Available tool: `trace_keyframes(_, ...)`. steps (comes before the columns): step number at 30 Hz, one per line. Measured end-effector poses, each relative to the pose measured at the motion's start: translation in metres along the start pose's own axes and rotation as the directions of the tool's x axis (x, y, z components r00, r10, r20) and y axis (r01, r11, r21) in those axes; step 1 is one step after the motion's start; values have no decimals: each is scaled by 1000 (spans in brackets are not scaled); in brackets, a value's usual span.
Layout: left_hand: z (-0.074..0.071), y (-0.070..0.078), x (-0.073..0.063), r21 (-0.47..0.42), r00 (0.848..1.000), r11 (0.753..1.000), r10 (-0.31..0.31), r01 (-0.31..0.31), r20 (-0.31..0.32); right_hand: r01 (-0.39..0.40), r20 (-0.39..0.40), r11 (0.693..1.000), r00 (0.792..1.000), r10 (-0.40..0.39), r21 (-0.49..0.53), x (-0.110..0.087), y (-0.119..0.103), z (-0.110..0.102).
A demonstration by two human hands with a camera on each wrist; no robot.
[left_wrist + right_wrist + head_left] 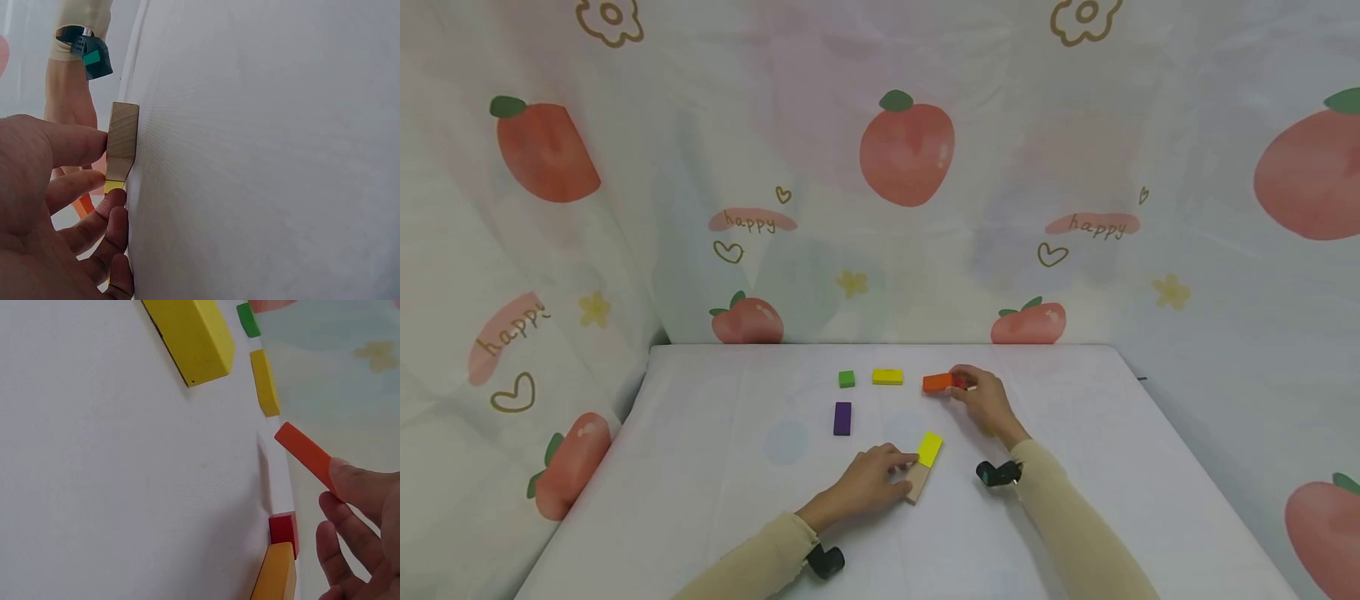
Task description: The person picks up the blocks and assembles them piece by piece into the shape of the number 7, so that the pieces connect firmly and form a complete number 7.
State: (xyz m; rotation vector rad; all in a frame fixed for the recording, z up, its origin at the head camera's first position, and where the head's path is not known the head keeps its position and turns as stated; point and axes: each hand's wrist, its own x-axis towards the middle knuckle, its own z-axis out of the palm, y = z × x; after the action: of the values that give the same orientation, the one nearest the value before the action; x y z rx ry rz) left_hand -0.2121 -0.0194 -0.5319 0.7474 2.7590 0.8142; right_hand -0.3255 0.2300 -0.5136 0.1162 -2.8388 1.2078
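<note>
My right hand [988, 402] pinches an orange block [306, 453] between thumb and fingers, and a shadow falls on the cloth beside it. Just by that hand stand a red block [283, 534] and a light orange block [275, 575], mostly covered by the hand in the head view. My left hand [867, 482] rests at a plain wooden block [122, 137] that lies end to end with a yellow block [930, 449]. Its thumb touches the wooden block, and its index fingertip is at the joint of the two; the other fingers are loosely bent.
Toward the back of the white-covered table [700, 467] lie a small green block [846, 379] and another yellow block [887, 377]. A purple block [842, 418] is nearer, left of centre. Printed cloth [820, 267] hangs behind and at both sides.
</note>
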Motion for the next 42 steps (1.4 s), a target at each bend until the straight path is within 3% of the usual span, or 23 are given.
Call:
trace_keyframes(14,1,-2,1,-8,1000,1000,-5,6,10,-68,6,976,998,68,209,-9,-8,-1)
trace_keyframes(34,1,-1,0,-1,1000,1000,0,0,0,-89,7,939,996,92,331,-23,1,-4)
trace_keyframes(42,-1,1,0,4,1000,1000,-3,3,7,-161,51,919,987,153,360,-29,-1,-4)
